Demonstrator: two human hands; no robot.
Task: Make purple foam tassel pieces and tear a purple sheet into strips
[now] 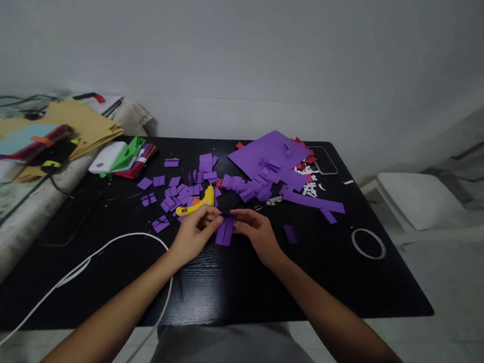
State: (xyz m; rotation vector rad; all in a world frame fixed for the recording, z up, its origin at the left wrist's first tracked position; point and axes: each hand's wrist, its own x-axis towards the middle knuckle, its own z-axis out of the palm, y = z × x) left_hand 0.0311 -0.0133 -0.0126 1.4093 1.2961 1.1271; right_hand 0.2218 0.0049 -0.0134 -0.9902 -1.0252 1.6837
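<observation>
Between my hands is a folded purple paper piece (224, 234), with a crease or slit down its middle. My left hand (197, 229) pinches its left upper edge between thumb and fingers. From the other side, my right hand (259, 233) has its thumb and fingertips closed at the piece's upper right edge. Just beyond my left hand lies a yellow glue gun (199, 202), nozzle pointing away from me. Small folded purple paper pieces (179, 191) are scattered around it. A single purple piece (290, 233) rests to the right of my right hand.
A large purple sheet (264, 152) lies at the back, near scissors (272, 200), a purple strip (315, 202) and white scraps (310, 189). A tape ring (368, 244) is at right. A white cable (113, 241) crosses the left side. Green paper bundles (126, 157) lie back left.
</observation>
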